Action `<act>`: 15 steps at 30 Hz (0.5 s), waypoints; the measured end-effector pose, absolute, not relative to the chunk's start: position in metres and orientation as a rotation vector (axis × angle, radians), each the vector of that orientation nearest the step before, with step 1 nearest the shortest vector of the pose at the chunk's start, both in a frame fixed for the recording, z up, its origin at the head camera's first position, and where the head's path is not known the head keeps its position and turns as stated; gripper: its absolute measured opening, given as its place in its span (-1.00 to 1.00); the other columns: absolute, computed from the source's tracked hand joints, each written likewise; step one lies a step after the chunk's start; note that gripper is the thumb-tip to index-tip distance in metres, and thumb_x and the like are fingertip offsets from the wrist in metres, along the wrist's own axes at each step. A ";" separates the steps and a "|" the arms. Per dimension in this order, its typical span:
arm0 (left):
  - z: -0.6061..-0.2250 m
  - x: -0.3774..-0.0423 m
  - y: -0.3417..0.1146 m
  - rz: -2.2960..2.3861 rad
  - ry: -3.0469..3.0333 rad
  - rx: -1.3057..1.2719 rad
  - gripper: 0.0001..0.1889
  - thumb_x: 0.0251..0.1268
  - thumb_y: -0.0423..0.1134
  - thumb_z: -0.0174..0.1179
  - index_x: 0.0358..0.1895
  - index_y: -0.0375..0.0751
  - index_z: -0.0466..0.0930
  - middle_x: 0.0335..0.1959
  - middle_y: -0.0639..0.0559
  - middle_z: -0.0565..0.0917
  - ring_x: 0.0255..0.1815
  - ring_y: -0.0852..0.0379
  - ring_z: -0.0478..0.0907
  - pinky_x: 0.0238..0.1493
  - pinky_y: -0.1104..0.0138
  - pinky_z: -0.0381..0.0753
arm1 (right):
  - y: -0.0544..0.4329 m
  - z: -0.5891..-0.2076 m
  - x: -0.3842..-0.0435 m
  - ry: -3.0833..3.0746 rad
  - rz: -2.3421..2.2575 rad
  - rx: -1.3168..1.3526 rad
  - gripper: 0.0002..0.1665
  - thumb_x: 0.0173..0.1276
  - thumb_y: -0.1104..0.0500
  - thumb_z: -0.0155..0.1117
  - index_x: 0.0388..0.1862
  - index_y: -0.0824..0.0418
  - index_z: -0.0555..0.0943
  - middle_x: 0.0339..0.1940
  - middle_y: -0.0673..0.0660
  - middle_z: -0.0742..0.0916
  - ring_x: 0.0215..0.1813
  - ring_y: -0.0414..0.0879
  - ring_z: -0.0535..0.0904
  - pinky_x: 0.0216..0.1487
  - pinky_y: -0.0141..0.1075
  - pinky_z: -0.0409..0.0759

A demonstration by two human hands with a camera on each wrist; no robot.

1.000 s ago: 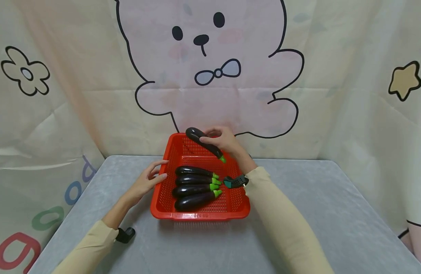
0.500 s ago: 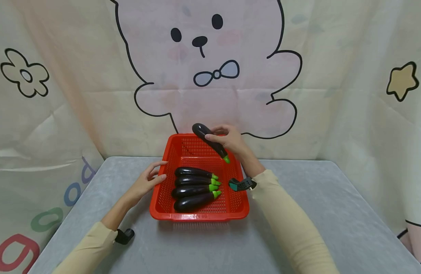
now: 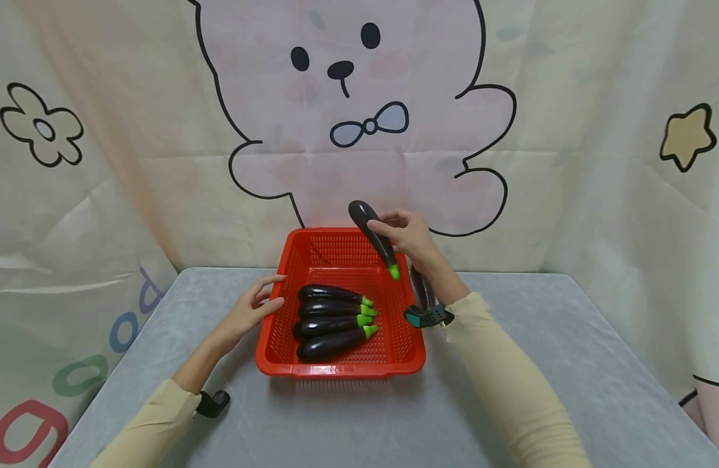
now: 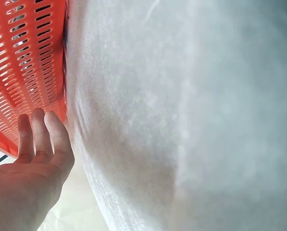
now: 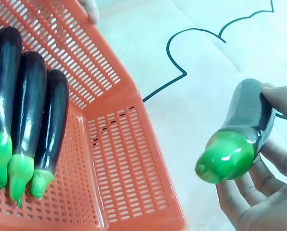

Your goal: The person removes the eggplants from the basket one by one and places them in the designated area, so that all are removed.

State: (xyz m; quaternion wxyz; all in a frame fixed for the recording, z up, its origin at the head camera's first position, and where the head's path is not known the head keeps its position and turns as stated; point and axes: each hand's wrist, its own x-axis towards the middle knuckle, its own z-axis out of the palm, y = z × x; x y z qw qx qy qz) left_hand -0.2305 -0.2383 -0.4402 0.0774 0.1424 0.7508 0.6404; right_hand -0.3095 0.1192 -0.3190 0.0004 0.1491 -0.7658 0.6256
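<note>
Above the far right corner of the red basket (image 3: 342, 371), my right hand (image 3: 417, 240) holds a dark, glossy eggplant (image 3: 372, 229) between thumb and fingers. Its green stem end points down; in the right wrist view that green cap (image 5: 227, 156) faces the camera. Several eggplants (image 3: 330, 327) lie side by side in the basket, green ends to the right. At the basket's left side is my left hand (image 3: 248, 315), its fingertips at the rim. The left wrist view shows those fingers (image 4: 59, 134) fairly straight along the slotted outer wall; the thumb is out of sight there.
Just right of the basket, another eggplant (image 3: 424, 289) lies on the grey table (image 3: 529, 344), partly hidden by the right forearm and wrist strap. A printed curtain (image 3: 178, 169) with a bear drawing hangs close behind the table and basket.
My right hand has carried the eggplant rightward and slightly up, tilting it more upright. The eggplant beside the basket has come into view. My left hand and the basket stay in place.
</note>
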 end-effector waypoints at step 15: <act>-0.439 -0.231 -0.239 1.914 2.247 0.432 -0.46 0.55 -0.21 0.16 0.50 0.00 0.25 0.23 -0.39 0.46 0.01 -0.21 0.64 -0.04 0.09 0.69 | 0.154 -0.328 -0.307 -2.331 1.981 0.404 -0.47 0.40 0.02 0.42 0.17 0.36 0.60 0.05 0.27 0.64 0.09 0.12 0.55 0.10 0.10 0.61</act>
